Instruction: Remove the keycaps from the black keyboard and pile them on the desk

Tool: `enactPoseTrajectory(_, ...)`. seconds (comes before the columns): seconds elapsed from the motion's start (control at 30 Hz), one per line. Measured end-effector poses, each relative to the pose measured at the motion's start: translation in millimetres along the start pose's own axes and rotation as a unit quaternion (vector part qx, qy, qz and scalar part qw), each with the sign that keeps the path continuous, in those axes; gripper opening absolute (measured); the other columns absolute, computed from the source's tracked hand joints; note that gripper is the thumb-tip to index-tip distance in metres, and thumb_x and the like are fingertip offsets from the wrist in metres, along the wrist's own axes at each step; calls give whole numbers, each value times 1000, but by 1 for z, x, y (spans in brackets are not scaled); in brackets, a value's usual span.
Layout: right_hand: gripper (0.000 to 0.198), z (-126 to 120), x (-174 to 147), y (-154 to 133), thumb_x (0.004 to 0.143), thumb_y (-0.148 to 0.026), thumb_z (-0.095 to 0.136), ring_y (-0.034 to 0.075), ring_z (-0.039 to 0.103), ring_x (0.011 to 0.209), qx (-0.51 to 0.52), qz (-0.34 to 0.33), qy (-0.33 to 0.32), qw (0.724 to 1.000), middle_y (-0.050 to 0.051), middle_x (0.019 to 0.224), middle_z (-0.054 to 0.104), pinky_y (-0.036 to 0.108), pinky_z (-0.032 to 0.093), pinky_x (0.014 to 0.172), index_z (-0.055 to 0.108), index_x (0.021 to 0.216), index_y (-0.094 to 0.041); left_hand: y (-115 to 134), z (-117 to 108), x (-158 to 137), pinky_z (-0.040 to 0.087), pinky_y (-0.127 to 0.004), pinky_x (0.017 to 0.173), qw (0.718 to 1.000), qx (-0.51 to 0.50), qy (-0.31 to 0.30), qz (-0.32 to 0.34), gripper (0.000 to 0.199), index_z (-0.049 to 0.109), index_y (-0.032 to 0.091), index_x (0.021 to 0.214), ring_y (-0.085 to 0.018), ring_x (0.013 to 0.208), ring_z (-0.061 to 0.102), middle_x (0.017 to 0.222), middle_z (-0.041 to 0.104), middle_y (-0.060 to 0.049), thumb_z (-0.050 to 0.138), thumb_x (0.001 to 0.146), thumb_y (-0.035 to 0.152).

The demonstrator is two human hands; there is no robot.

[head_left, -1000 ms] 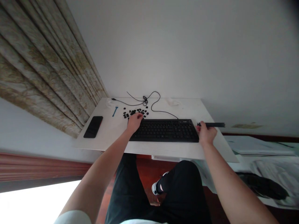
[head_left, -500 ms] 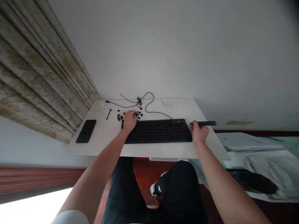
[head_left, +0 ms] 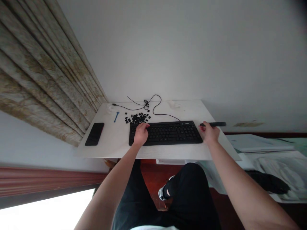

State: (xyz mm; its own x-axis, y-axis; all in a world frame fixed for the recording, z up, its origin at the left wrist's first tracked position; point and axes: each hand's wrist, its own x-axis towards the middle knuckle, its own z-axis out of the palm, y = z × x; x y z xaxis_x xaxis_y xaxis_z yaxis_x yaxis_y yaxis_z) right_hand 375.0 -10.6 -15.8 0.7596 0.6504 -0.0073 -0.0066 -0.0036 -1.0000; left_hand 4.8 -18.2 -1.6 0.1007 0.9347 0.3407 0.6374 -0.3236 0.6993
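- Centre: the left hand [head_left: 141, 135] is over the long black keyboard [head_left: 165, 133]; its fingers' grip is unclear.
- Right of centre: the right hand [head_left: 211, 132] holds a slim black bar [head_left: 218, 124].

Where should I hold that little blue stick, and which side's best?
Pinch the blue stick by its slim middle, probably coming down from above, a little from the left. It lies on the table, long and thin with a wider far end, and loose keycaps are scattered to its right, so the left side looks roomier.

A head-worn camera looks forward, down over the desk [head_left: 117, 137]
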Motion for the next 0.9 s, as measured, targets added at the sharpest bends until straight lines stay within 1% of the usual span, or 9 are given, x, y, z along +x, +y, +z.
enactPoseTrajectory(0.1,26,6,-9,-15,72,-40,73,13,58,46,-6,-11,27,1000,2,57,64,22,45,39,62,71,-16,0,0,0,53,-38,97,1000,-13,1,-5,45,69,19,99,-20,101,65,102,69,-7,42,74,-8)
enactPoseTrajectory(0.17,30,18,-29,-28,73,-44,73,13,60,48,-31,-58,-16,998,4,60,66,22,47,41,65,74,-15,0,1,0,53,-38,97,1000,-10,0,-4,46,69,19,99,-20,100,65,101,69,-6,42,73,-8)
enactPoseTrajectory(0.23,35,35,-59,-41,76,-48,73,14,61,48,-57,-79,-124,987,5,63,69,22,49,42,67,78,-14,1,1,0,53,-38,96,1000,-2,-2,-4,47,69,19,99,-20,100,65,100,69,-6,43,72,-8)
enactPoseTrajectory(0.3,36,57,-93,-50,79,-50,71,15,63,50,-86,-82,-251,961,7,67,72,24,51,44,69,84,-14,1,0,0,53,-38,95,1000,5,-5,-1,46,69,19,99,-20,100,64,99,69,-6,43,71,-8)
enactPoseTrajectory(0.37,36,80,-123,-56,82,-50,70,17,66,53,-110,-90,-325,935,8,71,74,25,51,45,69,86,-15,1,0,0,52,-38,95,1000,9,-9,4,46,69,18,100,-21,99,64,99,69,-7,43,71,-8)
enactPoseTrajectory(0.43,32,100,-143,-60,84,-49,68,18,68,55,-139,-103,-367,914,8,71,74,26,51,47,68,84,-17,2,-1,0,52,-38,94,1000,13,-15,7,47,68,18,100,-21,100,64,99,69,-7,44,70,-7)
enactPoseTrajectory(0.6,28,128,-159,-66,87,-41,65,20,68,56,-246,-180,-381,873,4,64,71,26,48,51,62,69,-21,3,-2,0,52,-39,95,999,23,-22,-2,47,68,19,104,-22,101,64,99,69,-7,45,70,-6)
enactPoseTrajectory(0.73,28,134,-160,-69,87,-36,64,20,67,56,-301,-243,-371,844,2,55,66,26,44,53,61,63,-23,3,-2,0,52,-39,95,1000,17,-22,-8,46,68,19,104,-22,101,63,100,69,-7,46,72,-6)
enactPoseTrajectory(0.9,24,138,-162,-69,87,-36,65,22,67,61,-332,-270,-361,828,5,62,69,27,43,56,64,67,-23,3,-2,0,52,-39,95,999,17,-26,-5,44,68,19,102,-23,100,63,99,69,-7,47,72,-5)
